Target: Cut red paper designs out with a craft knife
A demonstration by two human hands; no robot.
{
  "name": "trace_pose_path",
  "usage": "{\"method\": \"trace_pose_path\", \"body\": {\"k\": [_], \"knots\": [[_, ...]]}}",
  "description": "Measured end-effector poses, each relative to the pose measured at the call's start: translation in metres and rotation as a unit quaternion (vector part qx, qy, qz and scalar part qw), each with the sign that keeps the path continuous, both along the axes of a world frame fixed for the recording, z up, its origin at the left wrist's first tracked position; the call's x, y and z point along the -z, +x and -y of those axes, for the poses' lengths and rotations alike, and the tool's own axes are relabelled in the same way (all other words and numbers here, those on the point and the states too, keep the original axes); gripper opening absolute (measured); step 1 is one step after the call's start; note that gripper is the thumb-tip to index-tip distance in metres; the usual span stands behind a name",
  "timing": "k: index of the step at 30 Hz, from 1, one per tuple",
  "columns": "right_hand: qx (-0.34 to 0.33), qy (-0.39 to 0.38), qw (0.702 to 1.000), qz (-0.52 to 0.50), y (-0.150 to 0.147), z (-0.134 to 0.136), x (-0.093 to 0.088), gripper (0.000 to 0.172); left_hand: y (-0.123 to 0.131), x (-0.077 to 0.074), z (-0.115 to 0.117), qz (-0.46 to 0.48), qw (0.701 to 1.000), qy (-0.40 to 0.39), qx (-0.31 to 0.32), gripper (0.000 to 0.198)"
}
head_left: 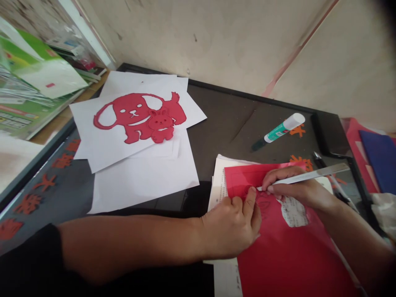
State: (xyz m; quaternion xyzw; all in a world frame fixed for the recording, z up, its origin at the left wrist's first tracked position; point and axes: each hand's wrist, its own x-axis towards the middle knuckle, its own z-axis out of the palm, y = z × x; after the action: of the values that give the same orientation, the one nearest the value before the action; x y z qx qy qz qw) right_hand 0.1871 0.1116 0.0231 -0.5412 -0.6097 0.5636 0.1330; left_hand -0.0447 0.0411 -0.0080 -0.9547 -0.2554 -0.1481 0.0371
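Partway thru cutting red sheet point(281, 255), judging by marks. Gripping knife point(312, 174) in R hand point(305, 194), pinched pen-style betw. thumb & fingers, tip down on sheet nr its upper L corner. Pressing sheet w/ L hand point(230, 227), index straight, other fingers bent, clamped on nothing; fingertip just beside knife tip. Re sheet: lying over printed pages point(219, 181) at lower R of table point(213, 103), under both hands.

Done, as far as shown: one hole point(295, 213) cut clean thru, w/ print visible below. Left, prob.: drawn lines point(263, 204) betw. L fingers & hole, seemingly uncut; can't tell how many, being partly hidden by hands. Also can't tell whether cut thru at knife tip.

Finished-looking, well off to L: dog cutout point(131, 103) & rabbit cutout point(161, 127), overlapping, flat on white paper point(145, 189); can't tell if glued. Also on table: glue stick point(278, 128), capped, standing, in neither hand; pen point(317, 158) nr R hand, partly hidden by knife.
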Motion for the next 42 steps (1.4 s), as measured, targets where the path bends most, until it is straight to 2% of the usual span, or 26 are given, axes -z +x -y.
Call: {"method": "trace_pose_path", "body": {"k": [5,17,30,34,37,42], "knots": [[0.04,-0.015,0.999,-0.012,-0.006,0.001,-0.001,0.008,0.0,0.0,0.001,-0.012,1.0,-0.008,-0.002,0.044],[0.057,-0.036,0.997,-0.036,-0.001,0.002,0.009,0.007,0.0,-0.001,0.0,-0.003,1.0,-0.002,-0.004,0.045],[0.096,-0.059,0.992,-0.062,-0.01,0.003,0.0,0.01,0.001,0.001,0.0,-0.001,1.0,-0.001,-0.007,0.047],[0.08,-0.059,0.992,-0.078,-0.001,0.003,0.0,0.007,0.001,0.0,0.0,-0.007,1.0,0.002,-0.002,0.046],[0.097,-0.025,0.991,-0.09,0.006,0.012,-0.003,0.014,0.0,-0.001,0.001,-0.009,1.0,0.006,-0.004,0.045],[0.132,0.148,0.979,0.038,-0.003,0.039,-0.002,0.026,0.0,-0.002,0.0,-0.008,1.0,0.007,-0.008,0.047]]}}
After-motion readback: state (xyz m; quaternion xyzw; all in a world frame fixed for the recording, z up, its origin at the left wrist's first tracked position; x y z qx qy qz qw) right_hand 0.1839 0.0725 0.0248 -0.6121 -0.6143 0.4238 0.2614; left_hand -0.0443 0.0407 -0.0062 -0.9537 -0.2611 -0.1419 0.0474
